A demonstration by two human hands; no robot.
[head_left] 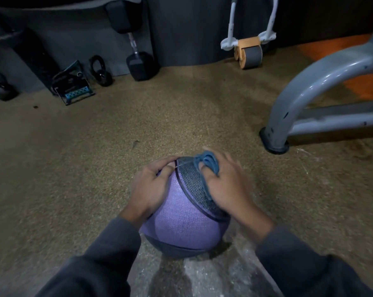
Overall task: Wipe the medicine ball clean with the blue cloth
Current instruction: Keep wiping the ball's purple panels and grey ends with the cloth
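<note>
A purple and grey medicine ball [181, 219] sat on the speckled brown floor [95, 168], low in the middle of the view, right in front of the person. The left hand [153, 187] lay flat on the ball's upper left side, fingers stretched out over the top, steadying it. The right hand [226, 185] was on the upper right side, pressing a blue cloth [207, 166] against the grey textured panel; the cloth was bunched and poked up between the fingers, with a strip trailing down along the hand's inner edge. That hand was a bit blurred; the fingers looked mostly spread over the cloth, not curled round it. Both sleeves were dark grey. Along the dark back wall: a black dumbbell [138, 58] stood on end, a small black kettlebell [101, 71] left of it, and an orange and grey ab wheel [247, 53] further right. A grey curved metal frame [309, 93] stood at right, its foot on the floor, well apart from the ball.
</note>
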